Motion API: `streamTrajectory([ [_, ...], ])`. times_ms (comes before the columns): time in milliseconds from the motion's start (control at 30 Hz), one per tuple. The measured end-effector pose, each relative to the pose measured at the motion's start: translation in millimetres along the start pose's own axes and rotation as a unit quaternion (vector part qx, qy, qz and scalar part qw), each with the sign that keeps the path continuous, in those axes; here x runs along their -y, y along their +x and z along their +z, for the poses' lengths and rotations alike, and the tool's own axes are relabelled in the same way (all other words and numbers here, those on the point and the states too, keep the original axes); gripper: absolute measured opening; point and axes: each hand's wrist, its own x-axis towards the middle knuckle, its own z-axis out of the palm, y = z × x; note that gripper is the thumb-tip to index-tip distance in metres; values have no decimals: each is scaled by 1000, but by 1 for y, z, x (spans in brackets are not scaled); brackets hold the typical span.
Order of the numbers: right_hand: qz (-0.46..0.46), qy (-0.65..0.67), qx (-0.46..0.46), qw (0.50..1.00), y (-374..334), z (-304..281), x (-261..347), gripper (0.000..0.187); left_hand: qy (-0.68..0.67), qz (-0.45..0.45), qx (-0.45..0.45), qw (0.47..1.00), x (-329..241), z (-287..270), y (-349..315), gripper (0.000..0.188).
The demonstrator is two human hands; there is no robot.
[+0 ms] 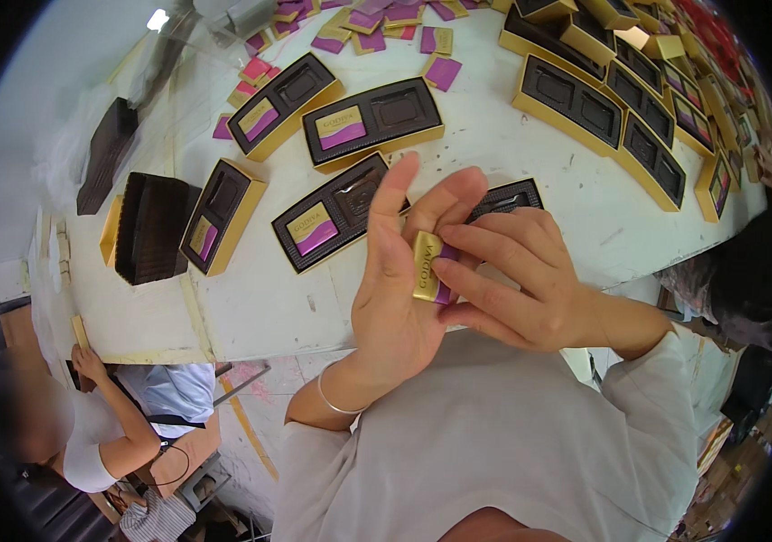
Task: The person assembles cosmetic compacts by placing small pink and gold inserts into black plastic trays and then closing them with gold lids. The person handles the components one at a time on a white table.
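Observation:
Both hands meet over the near edge of a white table (251,307). My left hand (395,289) stands palm-up with fingers raised, a small gold and purple wrapped chocolate (429,267) resting against its fingers. My right hand (512,280) pinches the same chocolate from the right with its fingertips. Just beyond the hands lie two gold boxes with dark trays: one (332,212) with a wrapped chocolate in its left slot, another (505,196) partly hidden behind my fingers.
More gold boxes with dark trays (372,122) (282,104) (222,217) spread across the table, a long row (603,113) at the far right. Loose purple and gold chocolates (386,23) lie at the back. Dark tray stacks (151,226) sit left. A seated person (88,425) is lower left.

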Motion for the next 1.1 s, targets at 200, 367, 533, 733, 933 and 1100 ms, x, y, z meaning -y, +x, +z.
streamTrajectory([
  [200, 79, 104, 28, 991, -1, -9, 2, 42, -16, -19, 21, 999, 2, 1, -3, 62],
  [367, 117, 6, 38, 992, -8, -18, -9, 40, 702, 221, 23, 677, -16, -32, -19, 54],
  [533, 76, -54, 132, 987, -11, -4, -10, 39, 829, 276, 28, 485, -1, -43, -24, 40],
  [733, 146, 28, 114, 982, 3, 1, -18, 17, 727, 246, 13, 641, 0, -46, -18, 34],
  [933, 190, 27, 193, 962, 21, 4, -20, 10, 725, 275, 31, 631, 1, -48, -17, 24],
  [1100, 316, 194, 152, 916, 48, -13, -48, 5, 730, 274, 30, 625, 1, -50, -18, 28],
])
